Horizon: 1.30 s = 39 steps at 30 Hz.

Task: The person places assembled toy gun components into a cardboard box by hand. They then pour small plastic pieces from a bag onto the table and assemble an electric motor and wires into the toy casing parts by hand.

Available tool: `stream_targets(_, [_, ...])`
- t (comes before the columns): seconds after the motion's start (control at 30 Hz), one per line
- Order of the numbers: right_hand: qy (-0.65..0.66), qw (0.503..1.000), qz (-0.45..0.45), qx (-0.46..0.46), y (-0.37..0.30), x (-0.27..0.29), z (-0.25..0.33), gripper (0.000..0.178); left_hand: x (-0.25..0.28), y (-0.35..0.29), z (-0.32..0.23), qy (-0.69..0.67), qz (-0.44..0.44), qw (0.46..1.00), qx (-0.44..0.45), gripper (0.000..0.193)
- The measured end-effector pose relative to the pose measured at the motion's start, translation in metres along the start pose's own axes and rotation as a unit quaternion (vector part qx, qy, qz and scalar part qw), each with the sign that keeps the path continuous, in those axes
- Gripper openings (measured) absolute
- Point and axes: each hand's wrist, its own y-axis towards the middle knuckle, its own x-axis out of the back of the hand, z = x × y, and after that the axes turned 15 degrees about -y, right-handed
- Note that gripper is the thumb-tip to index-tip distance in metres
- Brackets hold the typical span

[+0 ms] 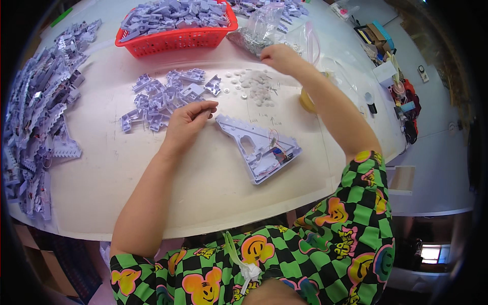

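My left hand (189, 125) is closed above the table, thumb and fingertips pressed together; whatever they pinch is too small to make out. Just right of it lies a pale lavender triangular plastic housing (258, 145) with a stepped edge, its inside facing up, showing thin wires and a small dark and blue part. My right arm stretches to the far side, where my right hand (282, 58) has curled fingers beside a clear plastic bag (254, 38) of small metal pieces. Its fingertips are partly hidden. Several small white round discs (259, 86) lie between my hands.
Small lavender plastic parts (165, 96) are piled beyond my left hand. Behind them stands a red basket (175, 44) full of similar pieces. Assembled housings (38, 117) heap along the left. A yellow roll (307, 100) sits under my right forearm.
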Motion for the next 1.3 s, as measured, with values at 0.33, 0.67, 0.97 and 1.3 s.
stream_targets(0.33, [0.006,1.0,0.005,0.016,-0.009,-0.01,0.04,0.016,0.003,-0.001,0.003,0.01,0.001,1.0,-0.009,0.024])
stream_targets(0.67, [-0.062,0.986,0.095,-0.118,0.008,-0.046,0.01,0.02,0.007,0.003,-0.003,0.117,-0.005,0.993,-0.006,0.026])
stream_targets(0.97, [0.11,0.95,-0.254,-0.144,-0.11,0.059,0.004,0.016,0.003,0.006,0.002,0.049,-0.024,0.998,0.02,0.025])
stream_targets(1.3, [0.234,0.798,-0.244,-0.499,-0.325,-0.007,-0.156,0.021,0.011,0.007,0.006,0.039,-0.034,0.998,0.019,0.024])
